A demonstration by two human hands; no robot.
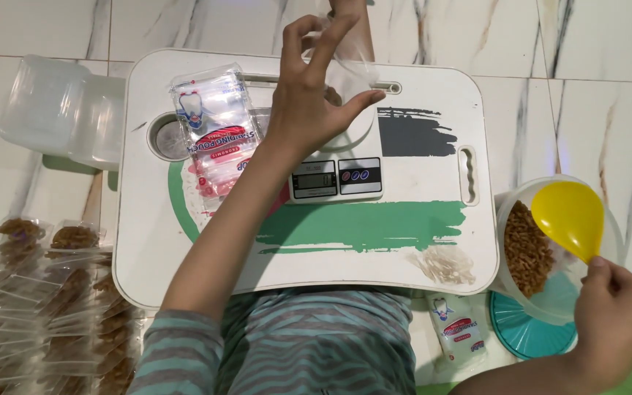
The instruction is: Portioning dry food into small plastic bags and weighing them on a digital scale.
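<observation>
1. My left hand (309, 102) pinches a clear pouch (349, 69) open above the scale (334, 175); its mouth is blurred, probably facing up.
2. My right hand (616, 318) is clamped on one yellow scoop (568, 216) over the snack tub (510, 212), well right of the pouch.
3. One scale, one tub, many filled packets (45, 307) at left.

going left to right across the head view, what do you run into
filled snack pouches → clear containers → pack of stand-up pouches → left hand holding a clear pouch over the scale → clear tub of brown snack → yellow spoon in right hand
</observation>
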